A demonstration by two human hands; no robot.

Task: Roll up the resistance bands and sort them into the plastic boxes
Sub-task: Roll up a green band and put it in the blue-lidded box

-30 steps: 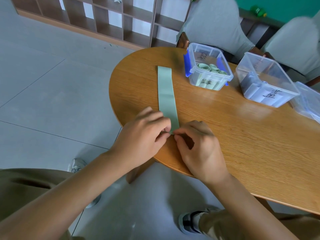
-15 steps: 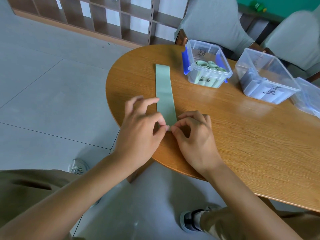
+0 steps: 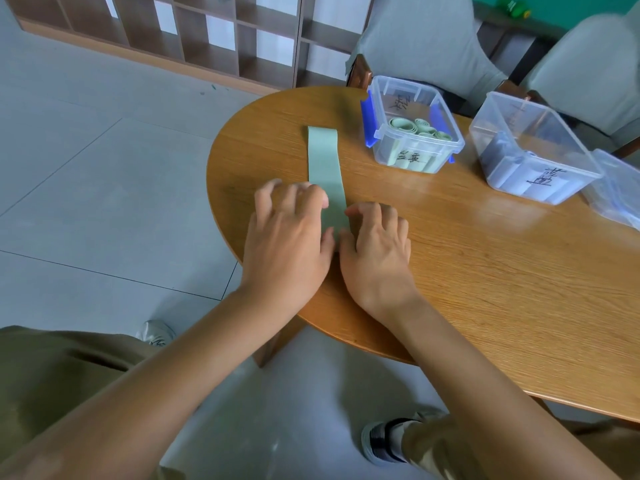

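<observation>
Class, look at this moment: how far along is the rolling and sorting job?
Done: several green rolls sit in the blue-latched box. In hand: the left hand and right hand work the near end of a green band, mostly flat on the table. Left: rolling it up and boxing it.

Domestic or classroom-like interior, exact kind uncertain: rounded wooden table (image 3: pixel 467 289) on pale grey floor tiles (image 3: pixel 86 185), open brown wooden cubby shelving (image 3: pixel 214 32) along the wall, grey fabric-covered chairs (image 3: pixel 422 39), teal wall (image 3: pixel 571 3) behind.
</observation>
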